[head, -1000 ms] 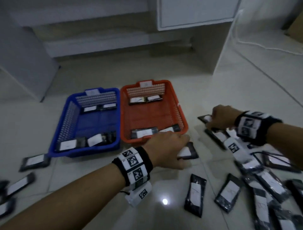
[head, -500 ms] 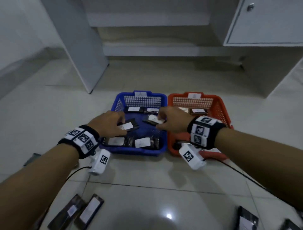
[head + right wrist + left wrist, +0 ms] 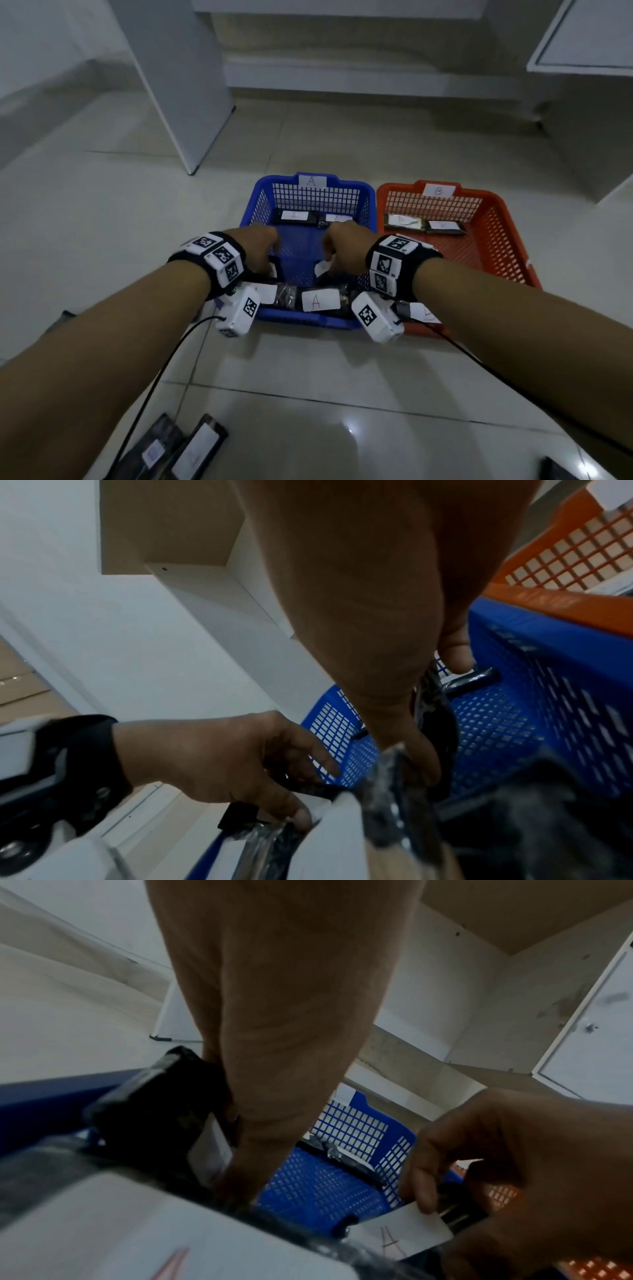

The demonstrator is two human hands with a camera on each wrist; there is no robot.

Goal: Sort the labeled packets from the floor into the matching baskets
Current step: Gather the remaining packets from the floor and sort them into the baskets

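Note:
The blue basket (image 3: 368, 192) carries an "A" tag and the orange basket (image 3: 493, 202) beside it a "B" tag. Both hands reach down inside the blue one. My left hand (image 3: 267, 262) grips a black packet (image 3: 161, 1112) with a white label, held low near the basket's left wall. My right hand (image 3: 329, 260) pinches another black packet (image 3: 438, 723), whose "A" label (image 3: 404, 1229) shows in the left wrist view. Other "A" packets (image 3: 320, 299) lie along the near wall and at the far end (image 3: 294, 216). The fingertips are hidden in the head view.
Two packets (image 3: 445, 226) lie at the far end of the orange basket. Loose packets (image 3: 198, 452) rest on the tiled floor at bottom left, and one (image 3: 555, 471) at bottom right. A white panel (image 3: 185, 85) stands behind left, a cabinet (image 3: 582, 34) behind right.
A second ago both hands were on floor packets to the right of the baskets. They carried one packet each over the blue basket and have now sunk lower inside it.

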